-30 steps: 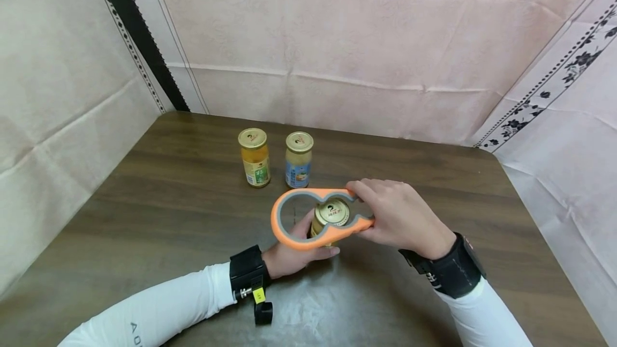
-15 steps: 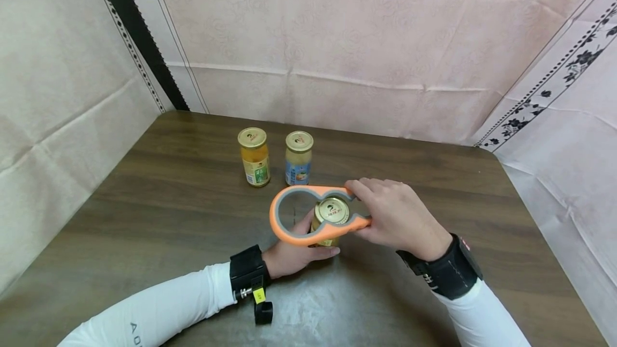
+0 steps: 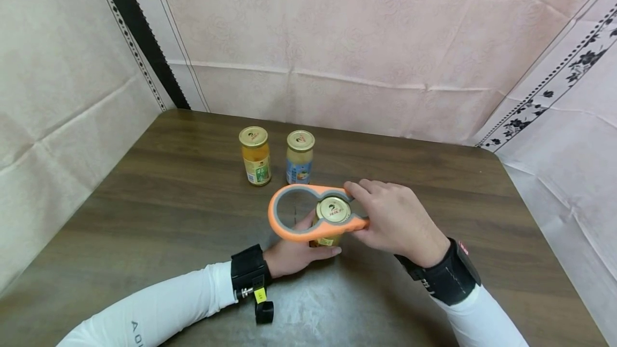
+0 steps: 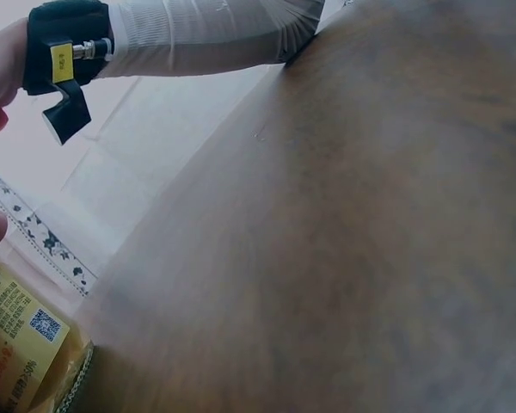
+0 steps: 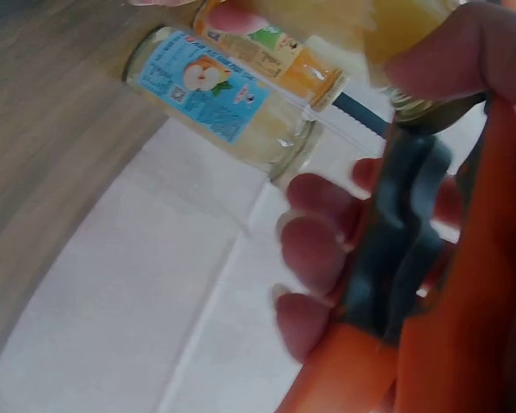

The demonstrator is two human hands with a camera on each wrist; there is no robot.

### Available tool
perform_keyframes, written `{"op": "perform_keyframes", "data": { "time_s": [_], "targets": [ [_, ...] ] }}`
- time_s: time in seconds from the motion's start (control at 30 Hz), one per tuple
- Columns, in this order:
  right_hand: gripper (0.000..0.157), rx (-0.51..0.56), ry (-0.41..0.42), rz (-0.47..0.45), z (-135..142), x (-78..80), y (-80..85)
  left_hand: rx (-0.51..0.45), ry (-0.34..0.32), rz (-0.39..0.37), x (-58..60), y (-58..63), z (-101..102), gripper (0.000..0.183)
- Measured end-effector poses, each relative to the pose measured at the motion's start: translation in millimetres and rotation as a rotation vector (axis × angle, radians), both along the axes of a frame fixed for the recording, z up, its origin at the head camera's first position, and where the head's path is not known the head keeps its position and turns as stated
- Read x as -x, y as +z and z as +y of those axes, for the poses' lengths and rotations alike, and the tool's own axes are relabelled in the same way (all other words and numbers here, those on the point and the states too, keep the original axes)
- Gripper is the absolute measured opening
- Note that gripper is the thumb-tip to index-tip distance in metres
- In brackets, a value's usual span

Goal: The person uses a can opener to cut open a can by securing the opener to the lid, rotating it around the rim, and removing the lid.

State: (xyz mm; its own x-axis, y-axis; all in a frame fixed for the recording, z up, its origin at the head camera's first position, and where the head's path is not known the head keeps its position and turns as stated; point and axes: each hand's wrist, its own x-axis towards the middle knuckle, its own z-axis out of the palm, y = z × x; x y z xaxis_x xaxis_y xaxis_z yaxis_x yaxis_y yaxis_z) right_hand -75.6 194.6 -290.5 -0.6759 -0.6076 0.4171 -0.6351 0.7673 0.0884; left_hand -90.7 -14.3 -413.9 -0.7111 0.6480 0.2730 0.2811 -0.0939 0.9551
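Observation:
In the head view, my left hand (image 3: 294, 257) grips a glass jar (image 3: 329, 241) with a gold lid (image 3: 333, 209), standing on the table. My right hand (image 3: 394, 219) holds an orange jar opener (image 3: 297, 236) with a grey inner lining by its handle end. Seen from above, the opener's middle opening frames the lid; whether its lining touches the lid I cannot tell. The left wrist view catches the held jar's yellow label (image 4: 17, 344) at its edge. In the right wrist view, fingers (image 5: 314, 254) curl around the opener's handles (image 5: 464, 335).
Behind the held jar stand two more lidded jars, an amber one (image 3: 255, 157) and a blue-labelled one (image 3: 299, 158). The brown wooden table (image 3: 193, 213) is bordered by pale cloth (image 3: 308, 42) at the back and sides.
The right hand and jar opener have shifted slightly left and toward the back of the table, and the opener looks a little lower. The left hand and its jar stay put.

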Motion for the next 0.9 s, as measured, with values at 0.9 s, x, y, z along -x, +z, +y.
{"op": "perform_keyframes", "data": {
  "time_s": [0.9],
  "targets": [
    [0.058, -0.111, -0.280, 0.095, -25.9, -41.2, 2.2, 0.158, 0.114, -0.208, -9.8, 5.8, -2.9, 0.061]
  ]
}}
